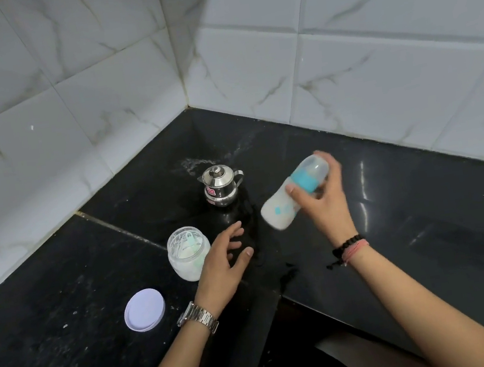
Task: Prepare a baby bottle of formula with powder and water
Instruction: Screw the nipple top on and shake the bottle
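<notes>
I have the baby bottle (294, 196) off the counter in my right hand (326, 199), fingers and thumb wrapped round it just below the blue collar (306, 180). Its long axis runs on a slant: capped top up and away to the right, milky base down and toward the left. It looks blurred, so I judge I am mid-shake, mixing powder and water. My left hand (226, 262) hovers low over the black counter (428, 218), fingers spread and holding nothing, just beside the open powder jar (188, 252). That free hand is the nearer one to the bottle's base, should it need steadying
</notes>
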